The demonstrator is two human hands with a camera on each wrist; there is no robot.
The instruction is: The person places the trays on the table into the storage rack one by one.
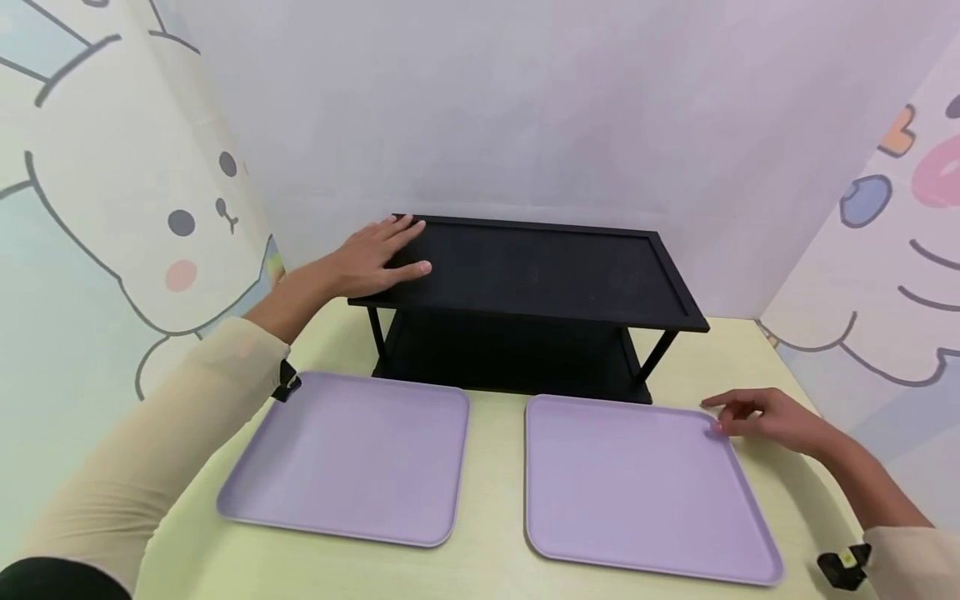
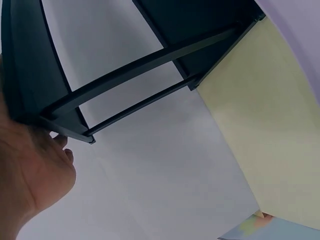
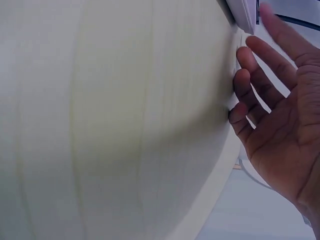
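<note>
A matte black two-tier shelf with a raised rim [image 1: 540, 275] is set at the back of a pale yellow tabletop [image 1: 495, 433]. The left hand [image 1: 378, 254] is laid flat on the shelf's top left corner, fingers straight, gripping nothing. Two smooth lilac rectangular plastic trays with rounded corners [image 1: 352, 454] [image 1: 637, 483] are laid side by side before the shelf, a bare strip left between them. The right hand [image 1: 765, 417] is held relaxed and open, its fingertips at the right tray's far right corner.

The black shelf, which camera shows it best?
The head view: the whole black shelf shows, with the left hand resting on its top. The left wrist view catches only its legs and underside. The right wrist view misses it.
</note>
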